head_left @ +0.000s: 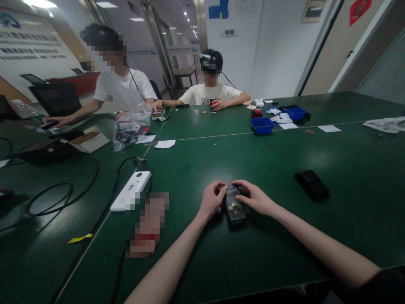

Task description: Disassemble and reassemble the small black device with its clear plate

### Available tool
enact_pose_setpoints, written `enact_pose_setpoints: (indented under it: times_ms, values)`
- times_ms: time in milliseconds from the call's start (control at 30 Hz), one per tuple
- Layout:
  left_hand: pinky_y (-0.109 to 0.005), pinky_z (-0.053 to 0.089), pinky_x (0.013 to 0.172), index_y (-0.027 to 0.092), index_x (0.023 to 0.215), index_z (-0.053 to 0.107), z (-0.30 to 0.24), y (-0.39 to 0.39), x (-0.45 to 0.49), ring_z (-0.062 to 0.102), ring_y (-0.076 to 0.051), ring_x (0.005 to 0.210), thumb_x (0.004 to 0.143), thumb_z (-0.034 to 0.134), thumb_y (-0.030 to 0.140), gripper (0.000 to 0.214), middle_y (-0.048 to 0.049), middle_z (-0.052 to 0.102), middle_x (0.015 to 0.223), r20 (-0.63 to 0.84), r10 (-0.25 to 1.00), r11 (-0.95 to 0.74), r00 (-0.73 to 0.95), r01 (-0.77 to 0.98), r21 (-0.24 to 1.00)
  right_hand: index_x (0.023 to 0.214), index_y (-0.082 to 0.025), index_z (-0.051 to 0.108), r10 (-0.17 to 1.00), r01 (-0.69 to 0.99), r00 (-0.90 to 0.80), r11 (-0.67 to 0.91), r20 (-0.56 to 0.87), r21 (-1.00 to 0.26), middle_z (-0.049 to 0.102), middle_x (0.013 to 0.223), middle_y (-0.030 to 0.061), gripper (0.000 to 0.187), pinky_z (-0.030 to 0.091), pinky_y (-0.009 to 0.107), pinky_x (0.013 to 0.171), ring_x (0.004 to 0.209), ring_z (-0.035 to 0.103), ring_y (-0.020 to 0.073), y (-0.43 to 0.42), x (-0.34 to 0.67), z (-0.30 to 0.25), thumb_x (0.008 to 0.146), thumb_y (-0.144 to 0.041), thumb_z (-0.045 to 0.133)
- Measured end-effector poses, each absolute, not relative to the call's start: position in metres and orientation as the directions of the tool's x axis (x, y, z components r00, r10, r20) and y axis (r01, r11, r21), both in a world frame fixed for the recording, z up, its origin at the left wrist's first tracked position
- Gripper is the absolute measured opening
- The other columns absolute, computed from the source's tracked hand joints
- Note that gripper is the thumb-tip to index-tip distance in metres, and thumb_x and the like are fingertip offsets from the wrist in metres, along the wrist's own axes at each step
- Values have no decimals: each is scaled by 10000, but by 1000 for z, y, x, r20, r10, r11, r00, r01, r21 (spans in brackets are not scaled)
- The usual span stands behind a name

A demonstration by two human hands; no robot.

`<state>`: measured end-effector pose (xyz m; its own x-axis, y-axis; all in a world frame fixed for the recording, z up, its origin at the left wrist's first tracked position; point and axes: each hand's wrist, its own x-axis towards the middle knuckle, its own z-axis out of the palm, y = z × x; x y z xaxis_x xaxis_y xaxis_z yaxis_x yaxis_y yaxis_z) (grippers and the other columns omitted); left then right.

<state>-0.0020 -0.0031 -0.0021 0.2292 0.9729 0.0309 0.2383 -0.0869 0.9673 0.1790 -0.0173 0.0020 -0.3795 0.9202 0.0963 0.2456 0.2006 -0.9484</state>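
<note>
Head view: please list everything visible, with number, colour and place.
Case: 1, dark with yellowish patches, front centre
Pouch: 1, black, right
Device marked 5: 1, white, left
Pixelated item: 1, reddish, beside it
Strip: 1, yellow, near left
Cables: several, black, left
Bag: 1, clear, back left
Papers: several, white, farther back
Tray: at least 1, blue, far side, right
Loose items: several, mixed, far right
Table: 1, green, below
People: 2, white tops, across table
Left hand: 1, bare, on case
Right hand: 1, bare, on case

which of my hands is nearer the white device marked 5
Left. Your left hand is at the upper left of the dark case, right of the white device and apart from it; your right hand is farther off, at the case's upper right.
</note>
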Motion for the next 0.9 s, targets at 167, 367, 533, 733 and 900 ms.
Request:
enact_pose_setpoints:
  times_ms: [167,367,533,733,900]
  values:
    - [-199,366,455,143,804,579,-3,-2,-2,467,-86,432,730,622,357,231,57,493,509,85,973,-138,214,244,960,1209,-163,489,940,235,-340,103,17,-966,581,1202,124,469,419,408,991,1120,556,212,-16,178,0,757,-227,598]
    - [-203,386,478,134,819,577,-4,-1,-2,483,-89,479,722,632,339,234,34,534,577,85,983,-115,164,181,977,1133,-149,582,938,390,-343,192,51,-901,638,1117,115,346,450,422,927,1020,602,234,-19,176,10,837,-313,503]
    - [-192,393,475,138,826,570,-1,-1,-2,468,-80,487,719,643,336,236,41,514,578,101,988,-119,119,154,981,1267,-171,493,923,366,-372,240,95,-899,619,1175,101,473,438,409,938,1096,563,244,-21,175,4,849,-392,497]
    - [-189,439,463,151,846,554,4,-4,2,491,-83,512,699,666,369,286,42,510,606,93,988,-103,120,72,992,1376,-177,363,926,322,-361,236,111,-917,519,1316,111,600,386,403,1001,1205,482,236,-22,175,-4,840,-407,504]
    - [-213,492,449,164,989,491,4,-5,4,562,-115,587,704,646,420,413,28,513,687,11,982,-7,188,-18,1000,1360,-228,390,950,459,-219,301,222,-836,518,1267,99,536,375,403,999,1163,492,223,-12,186,6,841,-334,471]
